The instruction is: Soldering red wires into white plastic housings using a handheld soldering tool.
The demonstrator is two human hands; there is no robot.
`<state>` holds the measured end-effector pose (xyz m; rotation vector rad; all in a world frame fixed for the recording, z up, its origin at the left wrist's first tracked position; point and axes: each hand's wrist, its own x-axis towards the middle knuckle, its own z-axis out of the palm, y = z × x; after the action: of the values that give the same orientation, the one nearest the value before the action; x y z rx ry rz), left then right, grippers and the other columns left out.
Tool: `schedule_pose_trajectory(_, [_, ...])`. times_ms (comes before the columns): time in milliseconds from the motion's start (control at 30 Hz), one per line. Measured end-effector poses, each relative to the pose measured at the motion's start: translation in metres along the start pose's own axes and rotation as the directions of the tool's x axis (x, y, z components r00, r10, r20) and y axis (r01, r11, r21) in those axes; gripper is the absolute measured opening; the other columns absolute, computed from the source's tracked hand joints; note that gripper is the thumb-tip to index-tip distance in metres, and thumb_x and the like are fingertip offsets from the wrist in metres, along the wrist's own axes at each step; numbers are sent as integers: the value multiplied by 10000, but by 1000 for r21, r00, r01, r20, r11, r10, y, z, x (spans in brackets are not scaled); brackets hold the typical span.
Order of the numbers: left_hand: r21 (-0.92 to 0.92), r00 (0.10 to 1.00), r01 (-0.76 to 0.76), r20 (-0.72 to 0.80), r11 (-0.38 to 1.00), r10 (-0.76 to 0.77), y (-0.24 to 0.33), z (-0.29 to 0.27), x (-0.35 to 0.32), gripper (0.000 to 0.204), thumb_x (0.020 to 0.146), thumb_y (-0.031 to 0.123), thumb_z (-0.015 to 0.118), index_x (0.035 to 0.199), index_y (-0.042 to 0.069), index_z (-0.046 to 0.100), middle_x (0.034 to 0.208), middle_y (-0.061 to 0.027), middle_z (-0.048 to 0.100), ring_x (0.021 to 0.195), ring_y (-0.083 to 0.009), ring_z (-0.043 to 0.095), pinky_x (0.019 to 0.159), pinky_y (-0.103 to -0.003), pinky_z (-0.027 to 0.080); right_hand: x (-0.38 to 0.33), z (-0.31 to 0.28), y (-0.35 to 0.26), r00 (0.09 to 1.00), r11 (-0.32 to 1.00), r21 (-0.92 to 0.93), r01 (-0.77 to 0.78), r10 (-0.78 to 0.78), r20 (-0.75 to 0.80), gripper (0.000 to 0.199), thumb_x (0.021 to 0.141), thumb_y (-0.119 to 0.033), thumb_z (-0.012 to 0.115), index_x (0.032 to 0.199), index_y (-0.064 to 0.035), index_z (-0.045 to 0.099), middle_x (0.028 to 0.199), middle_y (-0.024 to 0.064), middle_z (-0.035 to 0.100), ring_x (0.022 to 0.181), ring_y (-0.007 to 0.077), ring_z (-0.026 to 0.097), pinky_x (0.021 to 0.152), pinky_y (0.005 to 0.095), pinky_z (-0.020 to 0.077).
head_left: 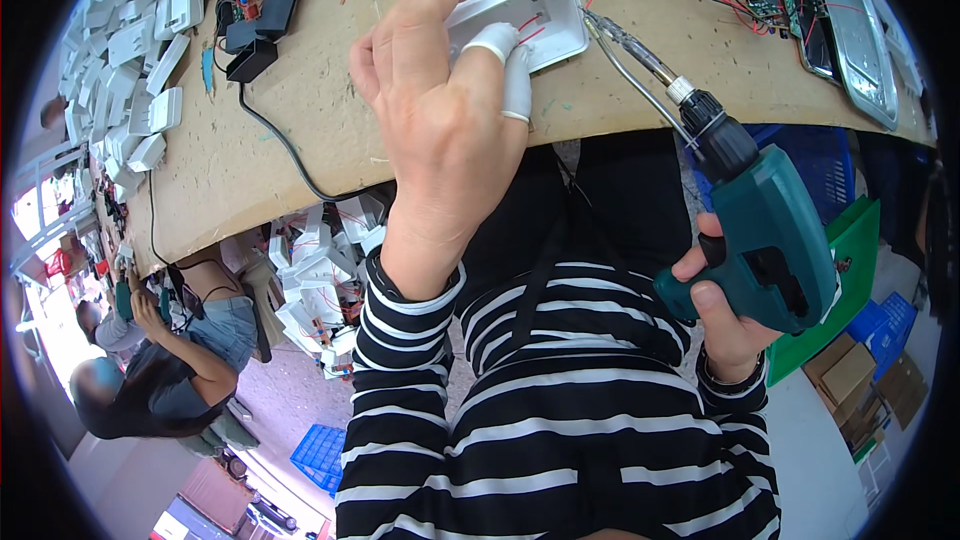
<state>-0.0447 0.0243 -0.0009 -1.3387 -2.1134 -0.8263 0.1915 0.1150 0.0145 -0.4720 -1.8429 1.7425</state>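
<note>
My left hand (440,115) grips a small white plastic case (568,22) on the table's near part. White finger cots (517,88) cover two of its digits, and these reach into the open case beside short red wires (530,35). What the covered fingertips press is partly hidden. In my right hand (722,325) is a dark green soldering gun (770,230), fingers wrapped around its handle by the trigger. Its metal tip (592,18) and curved solder feed tube (640,90) point up-left, ending right beside the case's right edge.
White plastic shells (125,45) lie heaped at the far left, near black housings (252,60) and a black cable (285,140). Circuit boards with red wires (790,5) lie far right by a clear-wrapped tray (855,30). Another person (165,370) works at lower left.
</note>
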Motion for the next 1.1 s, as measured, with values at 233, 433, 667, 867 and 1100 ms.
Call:
schedule_pose_trajectory(233, [162,999,-46,11,986,45,6,-7,-1,175,638,113,716,791,41,673,1052,-109,552,965,-255,495,859,-342,312,-2,-2,1,1000,1000,-19,14,-14,-26,634,717,3,640,1269,60,333,1070,252,554,712,203,614,627,298,521])
schedule_pose_trajectory(433, [126,993,-31,-109,992,44,6,-1,-9,115,501,91,643,576,81,557,951,-42,555,912,-227,473,784,-371,233,-3,-4,2,1000,1000,-19,23,-23,2,646,719,7,637,1280,56,320,1075,257,551,714,207,616,630,303,524])
schedule_pose_trajectory(667, [109,993,-63,-96,992,73,4,0,-13,108,544,98,659,620,123,586,852,50,570,824,-164,497,793,-376,210,-4,-5,2,1000,1000,-10,0,0,0,641,722,0,639,1278,55,323,1076,249,552,722,203,616,636,301,523])
schedule_pose_trajectory(867, [123,994,7,-113,992,7,8,2,-8,87,588,107,658,631,122,585,898,27,580,846,-172,511,807,-390,207,-3,-6,3,1000,1000,-6,-6,6,11,628,730,7,629,1278,52,327,1086,247,549,735,199,616,640,299,524])
schedule_pose_trajectory(1100, [173,996,-44,-69,984,56,5,5,4,95,637,96,661,640,63,573,982,-29,569,874,-192,528,920,-461,205,-1,-10,6,989,995,-80,62,-51,137,608,738,16,617,1278,45,340,1114,256,534,758,205,611,651,301,523])
